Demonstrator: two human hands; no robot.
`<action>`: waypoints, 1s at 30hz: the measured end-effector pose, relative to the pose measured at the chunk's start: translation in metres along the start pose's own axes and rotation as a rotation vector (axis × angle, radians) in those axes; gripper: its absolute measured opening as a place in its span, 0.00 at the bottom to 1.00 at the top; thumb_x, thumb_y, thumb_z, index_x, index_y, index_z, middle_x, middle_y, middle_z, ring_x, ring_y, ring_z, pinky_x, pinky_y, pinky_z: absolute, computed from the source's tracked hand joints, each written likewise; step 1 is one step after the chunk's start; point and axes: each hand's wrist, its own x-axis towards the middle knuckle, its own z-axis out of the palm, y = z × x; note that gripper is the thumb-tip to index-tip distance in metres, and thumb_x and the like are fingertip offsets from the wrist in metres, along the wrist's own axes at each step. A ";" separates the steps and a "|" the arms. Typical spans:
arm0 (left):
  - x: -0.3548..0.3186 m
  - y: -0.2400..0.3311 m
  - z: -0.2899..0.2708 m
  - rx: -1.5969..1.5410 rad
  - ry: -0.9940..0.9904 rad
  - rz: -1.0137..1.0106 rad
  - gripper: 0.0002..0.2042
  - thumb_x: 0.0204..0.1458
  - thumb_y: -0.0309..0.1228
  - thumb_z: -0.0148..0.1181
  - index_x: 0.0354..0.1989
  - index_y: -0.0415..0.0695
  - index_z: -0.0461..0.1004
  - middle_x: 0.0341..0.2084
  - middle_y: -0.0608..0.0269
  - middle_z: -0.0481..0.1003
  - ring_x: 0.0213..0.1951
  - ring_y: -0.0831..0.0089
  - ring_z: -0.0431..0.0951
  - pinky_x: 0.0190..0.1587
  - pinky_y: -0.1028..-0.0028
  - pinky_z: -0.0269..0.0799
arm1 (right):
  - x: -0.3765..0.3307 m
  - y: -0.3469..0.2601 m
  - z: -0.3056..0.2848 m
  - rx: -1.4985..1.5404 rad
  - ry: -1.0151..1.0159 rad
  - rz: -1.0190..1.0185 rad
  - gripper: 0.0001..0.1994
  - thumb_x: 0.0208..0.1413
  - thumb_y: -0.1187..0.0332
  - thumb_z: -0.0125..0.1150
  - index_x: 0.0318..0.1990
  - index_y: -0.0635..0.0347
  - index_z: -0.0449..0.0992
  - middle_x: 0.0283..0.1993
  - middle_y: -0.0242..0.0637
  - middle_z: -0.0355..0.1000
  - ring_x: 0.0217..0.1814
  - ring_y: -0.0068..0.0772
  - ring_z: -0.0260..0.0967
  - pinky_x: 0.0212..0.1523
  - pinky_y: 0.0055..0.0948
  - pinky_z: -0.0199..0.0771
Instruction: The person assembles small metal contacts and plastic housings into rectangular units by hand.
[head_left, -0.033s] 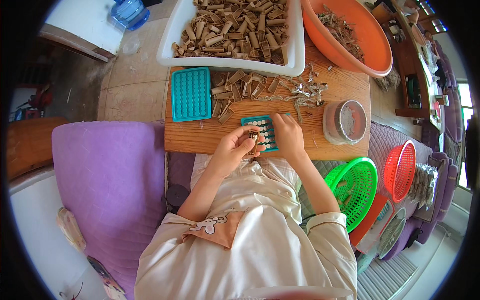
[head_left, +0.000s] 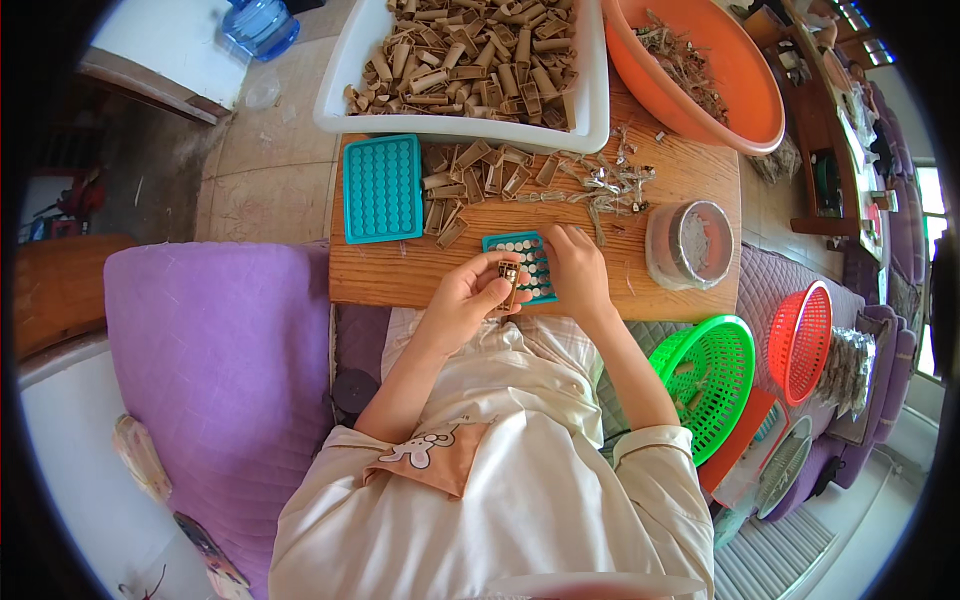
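Note:
My left hand (head_left: pixel 468 297) is closed round a small brown plastic casing (head_left: pixel 508 281) with shiny metal bits inside, held upright over the table's front edge. Just beside it, a small teal tray (head_left: pixel 490 243) holds rows of round, silvery-white pieces like button cells (head_left: pixel 536 268). Over that tray's right side, my right hand (head_left: pixel 574 268) is bent with its fingers drawn together. Whatever its fingertips pinch, if anything, is hidden. An unfilled teal tray with round pockets (head_left: pixel 383 188) lies farther left. Several loose brown casings (head_left: pixel 472 185) are heaped behind my hands.
At the back stand a white bin (head_left: pixel 460 127) full of brown casings and an orange basin (head_left: pixel 735 100) with wired parts. Wires with metal bits (head_left: pixel 610 188) lie on the wooden table (head_left: pixel 390 277). A round tub (head_left: pixel 690 245) stands right, above green (head_left: pixel 735 390) and red baskets (head_left: pixel 803 345).

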 end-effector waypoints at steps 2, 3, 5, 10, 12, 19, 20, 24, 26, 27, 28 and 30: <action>0.001 -0.001 0.000 -0.003 -0.032 0.042 0.15 0.51 0.27 0.49 0.48 0.38 0.61 0.37 0.58 0.70 0.36 0.72 0.74 0.37 0.77 0.73 | 0.001 -0.013 -0.013 0.376 0.092 0.035 0.11 0.41 0.80 0.53 0.36 0.61 0.68 0.29 0.39 0.68 0.30 0.38 0.68 0.28 0.30 0.69; 0.000 0.000 0.001 -0.010 -0.042 0.041 0.16 0.51 0.27 0.50 0.48 0.38 0.61 0.37 0.58 0.70 0.36 0.73 0.74 0.37 0.77 0.73 | -0.002 -0.025 -0.023 0.375 0.091 0.037 0.11 0.41 0.80 0.53 0.36 0.61 0.68 0.29 0.39 0.68 0.30 0.38 0.68 0.28 0.30 0.69; -0.001 -0.001 0.002 -0.013 -0.049 0.042 0.16 0.50 0.26 0.51 0.48 0.37 0.61 0.38 0.59 0.70 0.37 0.73 0.74 0.38 0.76 0.73 | -0.009 -0.054 -0.039 0.681 0.195 0.190 0.10 0.43 0.81 0.55 0.35 0.61 0.69 0.29 0.38 0.68 0.28 0.36 0.68 0.26 0.27 0.68; -0.001 -0.006 0.007 0.020 -0.071 0.048 0.16 0.51 0.25 0.49 0.49 0.36 0.60 0.38 0.62 0.69 0.38 0.77 0.71 0.40 0.76 0.72 | -0.024 -0.062 -0.033 0.554 0.287 0.084 0.09 0.41 0.81 0.58 0.32 0.62 0.69 0.29 0.37 0.71 0.31 0.31 0.70 0.29 0.24 0.71; -0.001 -0.010 0.009 0.035 -0.067 0.046 0.15 0.51 0.24 0.48 0.49 0.36 0.60 0.38 0.62 0.69 0.38 0.78 0.71 0.39 0.77 0.71 | -0.027 -0.058 -0.030 0.519 0.265 0.075 0.08 0.41 0.81 0.58 0.30 0.62 0.69 0.29 0.38 0.71 0.30 0.32 0.70 0.28 0.25 0.70; -0.006 -0.026 0.002 0.315 -0.029 0.041 0.14 0.52 0.21 0.44 0.49 0.35 0.60 0.33 0.63 0.70 0.33 0.81 0.70 0.35 0.81 0.68 | -0.026 -0.052 -0.036 0.474 0.068 0.068 0.07 0.39 0.80 0.57 0.28 0.62 0.69 0.27 0.39 0.69 0.26 0.38 0.68 0.25 0.27 0.68; -0.008 -0.027 0.003 0.313 -0.027 0.042 0.14 0.52 0.21 0.44 0.49 0.35 0.60 0.33 0.63 0.70 0.33 0.81 0.70 0.35 0.81 0.68 | -0.023 -0.051 -0.041 0.507 -0.086 0.121 0.08 0.38 0.79 0.58 0.30 0.62 0.69 0.27 0.40 0.69 0.28 0.38 0.68 0.27 0.28 0.69; -0.017 -0.025 0.005 0.578 -0.042 -0.040 0.14 0.52 0.21 0.44 0.48 0.34 0.61 0.32 0.63 0.70 0.31 0.80 0.70 0.35 0.81 0.68 | -0.010 -0.046 -0.050 0.453 -0.421 0.141 0.14 0.36 0.77 0.60 0.35 0.61 0.68 0.31 0.44 0.67 0.36 0.39 0.67 0.35 0.31 0.68; -0.019 -0.025 0.002 0.647 -0.084 -0.069 0.14 0.52 0.21 0.45 0.47 0.35 0.61 0.31 0.62 0.70 0.30 0.80 0.71 0.35 0.81 0.68 | -0.008 -0.040 -0.043 0.460 -0.446 0.078 0.15 0.36 0.76 0.60 0.37 0.60 0.68 0.32 0.45 0.67 0.37 0.39 0.67 0.37 0.32 0.67; -0.020 -0.028 -0.005 0.561 -0.100 -0.098 0.14 0.51 0.22 0.45 0.47 0.35 0.62 0.31 0.62 0.70 0.30 0.79 0.71 0.35 0.80 0.69 | -0.006 -0.037 -0.038 0.474 -0.472 0.009 0.17 0.36 0.74 0.61 0.38 0.60 0.68 0.34 0.46 0.67 0.39 0.39 0.66 0.39 0.32 0.66; -0.021 -0.028 -0.011 0.474 -0.116 -0.128 0.13 0.51 0.22 0.46 0.47 0.36 0.62 0.31 0.63 0.70 0.31 0.78 0.72 0.35 0.79 0.70 | 0.001 -0.034 -0.034 0.474 -0.472 0.005 0.17 0.36 0.74 0.61 0.38 0.60 0.68 0.34 0.46 0.67 0.39 0.39 0.66 0.39 0.32 0.66; -0.026 -0.022 -0.026 0.287 -0.068 -0.136 0.13 0.51 0.23 0.46 0.46 0.37 0.63 0.32 0.62 0.70 0.31 0.76 0.73 0.35 0.78 0.71 | 0.016 -0.028 -0.026 0.547 -0.590 -0.165 0.16 0.39 0.70 0.60 0.39 0.59 0.68 0.33 0.45 0.67 0.35 0.40 0.67 0.36 0.31 0.68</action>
